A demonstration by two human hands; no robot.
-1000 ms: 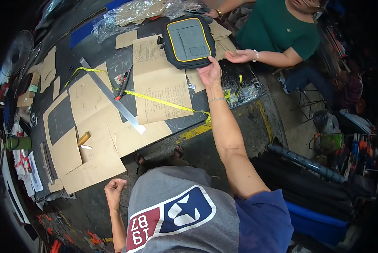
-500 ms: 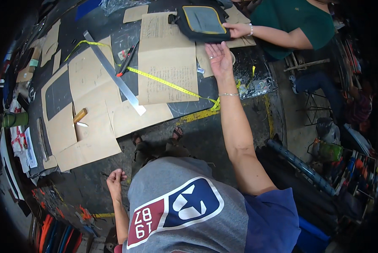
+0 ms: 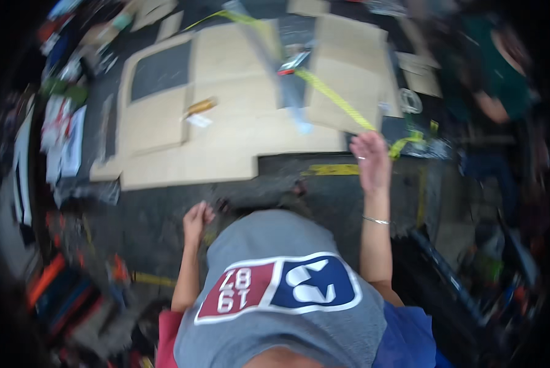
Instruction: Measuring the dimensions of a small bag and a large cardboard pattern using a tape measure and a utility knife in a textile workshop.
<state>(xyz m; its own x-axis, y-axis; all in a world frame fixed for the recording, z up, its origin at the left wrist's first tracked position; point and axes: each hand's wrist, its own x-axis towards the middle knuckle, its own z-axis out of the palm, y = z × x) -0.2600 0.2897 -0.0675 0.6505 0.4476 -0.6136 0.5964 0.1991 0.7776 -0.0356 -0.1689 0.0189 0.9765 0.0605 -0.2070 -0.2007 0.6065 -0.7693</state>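
My left hand [image 3: 198, 219] hangs low in front of the table, left of my shirt. Its fingers are curled closed; a small dark thing may be in them, too blurred to name. Palm up, my right hand [image 3: 371, 156] is over the table's near edge with its fingers loosely stretched and nothing in it. Beside its fingertips runs a yellow tape measure [image 3: 333, 95], lying across a brown paper sheet [image 3: 348, 52]. A blurred metal ruler [image 3: 294, 107] and a red-and-black cutter-like tool [image 3: 294, 61] lie left of that sheet.
Large brown card pattern pieces [image 3: 226, 144] cover the left of the dark table. A wooden-handled tool [image 3: 201, 106] rests on them. At the right stands a person in a green top [image 3: 502, 67]. Behind my right arm lies a long dark roll [image 3: 443, 270].
My right hand has drawn back from the black bag toward me, leaving it empty. The view has swung, so the table sits farther up and right. The bag can no longer be made out.
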